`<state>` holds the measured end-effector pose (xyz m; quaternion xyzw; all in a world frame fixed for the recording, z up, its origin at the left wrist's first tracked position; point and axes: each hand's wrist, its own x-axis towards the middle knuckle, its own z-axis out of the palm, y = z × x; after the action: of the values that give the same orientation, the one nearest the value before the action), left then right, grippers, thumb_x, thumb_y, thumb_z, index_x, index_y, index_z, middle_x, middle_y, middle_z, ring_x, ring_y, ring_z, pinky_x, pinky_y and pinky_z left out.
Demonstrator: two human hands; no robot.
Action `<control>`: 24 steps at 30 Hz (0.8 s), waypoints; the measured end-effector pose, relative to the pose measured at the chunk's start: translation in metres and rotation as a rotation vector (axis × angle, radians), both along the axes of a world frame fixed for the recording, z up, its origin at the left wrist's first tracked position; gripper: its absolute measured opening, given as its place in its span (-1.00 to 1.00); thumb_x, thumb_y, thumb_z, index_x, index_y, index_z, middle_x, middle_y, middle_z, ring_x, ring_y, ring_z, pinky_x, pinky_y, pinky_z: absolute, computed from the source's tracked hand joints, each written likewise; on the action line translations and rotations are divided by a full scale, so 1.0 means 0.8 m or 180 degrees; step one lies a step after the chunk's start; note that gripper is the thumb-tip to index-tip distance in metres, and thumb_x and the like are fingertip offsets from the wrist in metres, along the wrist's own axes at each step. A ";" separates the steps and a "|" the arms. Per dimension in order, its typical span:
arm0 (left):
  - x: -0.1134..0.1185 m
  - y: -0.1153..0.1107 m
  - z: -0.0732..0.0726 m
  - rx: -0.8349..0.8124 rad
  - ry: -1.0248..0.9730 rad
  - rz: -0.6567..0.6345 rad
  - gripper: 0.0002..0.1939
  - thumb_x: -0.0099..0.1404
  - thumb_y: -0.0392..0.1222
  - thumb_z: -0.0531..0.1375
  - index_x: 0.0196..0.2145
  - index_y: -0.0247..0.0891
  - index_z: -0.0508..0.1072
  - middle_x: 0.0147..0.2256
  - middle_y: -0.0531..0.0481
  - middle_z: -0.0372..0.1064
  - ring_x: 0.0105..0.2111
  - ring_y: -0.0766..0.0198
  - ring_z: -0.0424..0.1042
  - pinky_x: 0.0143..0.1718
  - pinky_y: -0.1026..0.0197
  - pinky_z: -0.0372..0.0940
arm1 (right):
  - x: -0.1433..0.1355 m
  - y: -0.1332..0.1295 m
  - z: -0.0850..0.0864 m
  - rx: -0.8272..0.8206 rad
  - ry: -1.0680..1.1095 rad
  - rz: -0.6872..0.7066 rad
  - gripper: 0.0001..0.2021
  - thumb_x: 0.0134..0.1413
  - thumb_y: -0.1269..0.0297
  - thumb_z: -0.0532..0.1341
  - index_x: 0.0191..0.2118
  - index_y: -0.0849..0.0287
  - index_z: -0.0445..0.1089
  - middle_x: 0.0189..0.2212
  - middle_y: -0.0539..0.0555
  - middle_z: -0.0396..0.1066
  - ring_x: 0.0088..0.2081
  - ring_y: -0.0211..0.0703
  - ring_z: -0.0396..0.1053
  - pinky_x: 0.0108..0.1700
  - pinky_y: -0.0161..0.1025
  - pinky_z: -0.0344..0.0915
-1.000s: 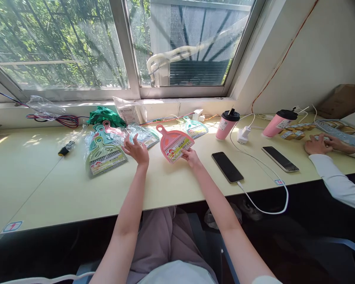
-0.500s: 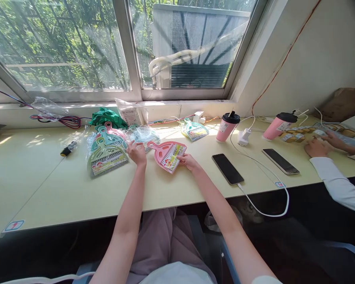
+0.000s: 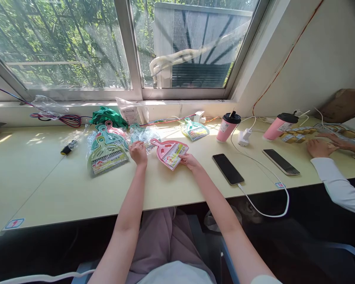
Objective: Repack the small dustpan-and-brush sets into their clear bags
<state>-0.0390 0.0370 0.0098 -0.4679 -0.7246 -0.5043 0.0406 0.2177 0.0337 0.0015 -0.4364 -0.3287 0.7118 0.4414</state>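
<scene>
My right hand (image 3: 189, 161) pinches the lower right corner of a pink dustpan and brush set (image 3: 169, 153), which has a printed card across its bristles. The set is tilted, its handle pointing to the upper left. My left hand (image 3: 138, 153) is closed, its fingers curled beside the clear plastic wrapping (image 3: 148, 135); what they hold, if anything, is hidden. Just left of it lies a pile of wrapped dustpan sets, with a green one (image 3: 108, 157) in front. Farther back, a teal dustpan set (image 3: 195, 129) lies by the wall.
A black phone (image 3: 227, 169) on a white cable and another phone (image 3: 281, 161) lie to the right. Pink cups (image 3: 226, 128) stand behind them. A yellow-black screwdriver handle (image 3: 68, 148) lies at left. A co-worker's hands (image 3: 322, 148) are near small yellowish parts at far right.
My left hand's fingers have curled in, and the hand has moved slightly right. The pink dustpan set has shifted a little to the right and up with my right hand.
</scene>
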 end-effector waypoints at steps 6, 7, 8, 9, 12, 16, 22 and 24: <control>0.027 -0.006 0.006 0.0374 0.0073 -0.0431 -0.80 0.34 -0.21 0.19 -0.14 -0.14 0.60 0.00 -0.06 0.50 0.09 -0.03 0.32 0.24 -0.11 0.11 | -0.003 -0.002 0.002 0.0122 -0.0018 0.0101 -0.88 -0.01 0.58 0.36 -0.31 0.29 0.54 -0.31 0.13 0.62 -0.33 -0.14 0.58 -0.19 -0.24 0.56; 0.031 -0.008 0.008 0.0408 0.0087 -0.0614 -0.80 0.34 -0.20 0.19 -0.13 -0.12 0.60 0.01 -0.05 0.49 0.11 -0.02 0.31 0.27 -0.12 0.07 | -0.004 -0.002 0.002 0.0156 -0.0021 0.0109 -0.88 -0.02 0.57 0.38 -0.31 0.29 0.54 -0.31 0.13 0.62 -0.32 -0.13 0.58 -0.16 -0.20 0.56; 0.035 -0.009 0.010 0.0429 0.0083 -0.0798 -0.79 0.34 -0.19 0.19 -0.13 -0.11 0.59 0.02 -0.05 0.49 0.12 -0.01 0.31 0.29 -0.12 0.06 | -0.005 -0.002 0.001 0.0187 -0.0014 0.0102 -0.88 -0.02 0.55 0.38 -0.31 0.28 0.54 -0.31 0.13 0.62 -0.31 -0.11 0.59 -0.13 -0.17 0.56; 0.039 -0.010 0.012 0.0440 0.0062 -0.0965 -0.79 0.35 -0.19 0.18 -0.12 -0.11 0.59 0.02 -0.06 0.48 0.13 0.01 0.30 0.29 -0.10 0.06 | -0.006 -0.002 0.001 0.0223 0.0011 0.0076 -0.88 -0.02 0.54 0.38 -0.30 0.28 0.54 -0.30 0.13 0.62 -0.30 -0.11 0.59 -0.10 -0.16 0.55; 0.049 -0.014 0.017 0.0456 -0.0024 -0.1303 -0.78 0.37 -0.13 0.18 -0.09 -0.10 0.57 0.08 -0.09 0.42 0.18 0.02 0.27 0.31 -0.08 0.06 | -0.008 -0.002 -0.001 0.0336 0.0191 -0.0165 -0.89 0.02 0.50 0.38 -0.28 0.25 0.53 -0.27 0.12 0.62 -0.25 -0.10 0.59 -0.04 -0.15 0.53; 0.064 -0.018 0.021 0.0609 -0.0629 -0.1559 -0.45 0.27 0.11 0.29 0.17 -0.04 0.40 0.32 -0.13 0.10 0.37 -0.01 0.01 0.35 -0.07 -0.02 | -0.008 0.000 -0.004 0.0457 0.0524 -0.0561 -0.89 0.03 0.47 0.38 -0.29 0.21 0.51 -0.24 0.08 0.61 -0.19 -0.13 0.58 0.01 -0.18 0.52; 0.062 -0.013 0.028 0.0134 -0.3210 -0.2900 -0.06 0.25 0.54 -0.05 0.39 -0.05 0.07 0.33 -0.22 0.12 0.30 -0.11 0.18 0.21 -0.16 0.22 | -0.007 0.000 -0.002 0.0478 0.0501 -0.0398 -0.85 -0.03 0.44 0.42 -0.29 0.22 0.50 -0.27 0.10 0.61 -0.18 -0.07 0.58 0.02 -0.13 0.53; 0.060 -0.013 0.029 -0.0204 -0.3485 -0.3438 -0.05 0.24 0.53 0.01 0.35 -0.18 0.18 0.26 -0.26 0.26 0.25 -0.17 0.26 0.20 -0.18 0.23 | -0.007 -0.001 0.000 0.0453 0.0390 -0.0234 -0.84 -0.05 0.46 0.42 -0.29 0.24 0.51 -0.27 0.13 0.61 -0.19 -0.04 0.59 0.00 -0.10 0.54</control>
<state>0.0093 0.0266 0.0333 -0.4414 -0.3265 -0.5926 -0.5894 0.2120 0.0331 0.0016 -0.3713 -0.3345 0.6954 0.5164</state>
